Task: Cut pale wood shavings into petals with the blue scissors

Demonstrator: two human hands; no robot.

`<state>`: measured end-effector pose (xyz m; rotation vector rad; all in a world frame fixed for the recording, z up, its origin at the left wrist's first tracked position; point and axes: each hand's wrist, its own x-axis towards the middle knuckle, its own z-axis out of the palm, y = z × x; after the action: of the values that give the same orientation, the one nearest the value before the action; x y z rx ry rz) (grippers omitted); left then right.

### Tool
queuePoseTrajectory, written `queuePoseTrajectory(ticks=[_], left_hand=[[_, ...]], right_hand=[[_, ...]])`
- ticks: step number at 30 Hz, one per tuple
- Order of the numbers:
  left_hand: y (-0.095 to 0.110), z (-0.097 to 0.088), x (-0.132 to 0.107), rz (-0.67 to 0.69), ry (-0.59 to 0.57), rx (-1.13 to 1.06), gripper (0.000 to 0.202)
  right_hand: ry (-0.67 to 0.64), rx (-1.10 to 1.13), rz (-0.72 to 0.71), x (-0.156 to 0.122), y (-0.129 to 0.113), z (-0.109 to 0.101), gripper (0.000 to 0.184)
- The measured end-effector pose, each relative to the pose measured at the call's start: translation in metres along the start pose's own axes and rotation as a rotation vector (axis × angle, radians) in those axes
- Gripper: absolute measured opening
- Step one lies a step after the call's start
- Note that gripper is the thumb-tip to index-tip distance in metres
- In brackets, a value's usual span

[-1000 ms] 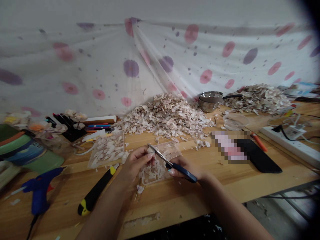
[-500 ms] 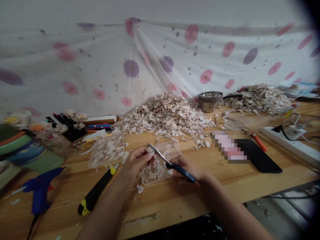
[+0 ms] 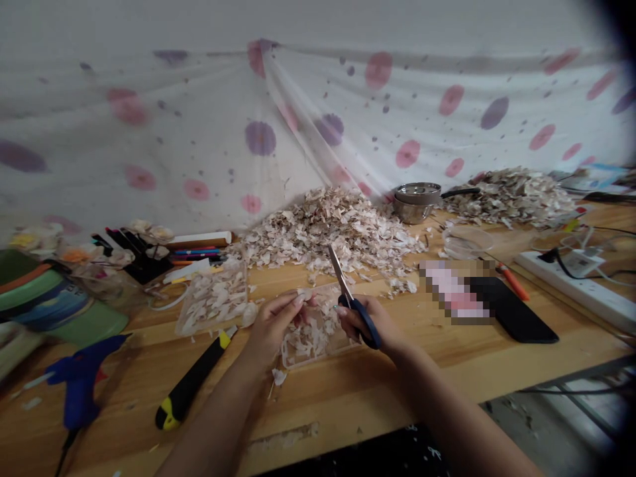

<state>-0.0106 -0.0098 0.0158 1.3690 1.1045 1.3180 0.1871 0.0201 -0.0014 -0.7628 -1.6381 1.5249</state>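
Observation:
My left hand (image 3: 278, 318) pinches a small pale, petal-like flake (image 3: 303, 292) between thumb and fingertips. In my right hand (image 3: 370, 323) is a pair of scissors (image 3: 342, 278) with dark blue handles, its blades together and pointing up and away, apart from the flake. Beneath both hands lies a clear shallow plastic tray (image 3: 293, 364) holding loose pale flakes. A second clear tray (image 3: 185, 323), full of similar flakes, is left of my left hand. Behind the trays rises a large heap of dry pale flakes (image 3: 332, 228).
A black-and-yellow utility knife (image 3: 196, 377) and a blue glue gun (image 3: 82, 384) lie at left, near a green pot (image 3: 94, 318). Metal bowls (image 3: 416, 202) and another flake heap (image 3: 517, 195) stand at back right. A black phone-like slab (image 3: 517, 311) and a white power strip (image 3: 576, 285) lie right.
My right hand has drawn the scissors right, away from the flake, and turned the blades more upright. My left hand stays nearly in place, still pinching the flake.

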Motion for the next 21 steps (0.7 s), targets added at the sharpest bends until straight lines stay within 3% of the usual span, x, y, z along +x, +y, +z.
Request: queuePoseTrajectory(ticks=[8, 13, 18, 21], left_hand=[[-0.001, -0.003, 0.005, 0.305, 0.086, 0.448, 0.033], [-0.012, -0.012, 0.012, 0.374, 0.253, 0.552, 0.027], [-0.019, -0.056, 0.026, 0.321, 0.567, 0.928, 0.030], [-0.021, -0.095, 0.034, 0.242, 0.646, 1.044, 0.027]], right_hand=[[0.139, -0.038, 0.020, 0.004, 0.002, -0.006, 0.048], [0.299, -0.068, 0.004, 0.006, 0.004, -0.010, 0.049], [0.408, -0.003, 0.003, 0.008, 0.007, -0.014, 0.045], [0.457, -0.005, 0.011, 0.009, 0.007, -0.016, 0.046]])
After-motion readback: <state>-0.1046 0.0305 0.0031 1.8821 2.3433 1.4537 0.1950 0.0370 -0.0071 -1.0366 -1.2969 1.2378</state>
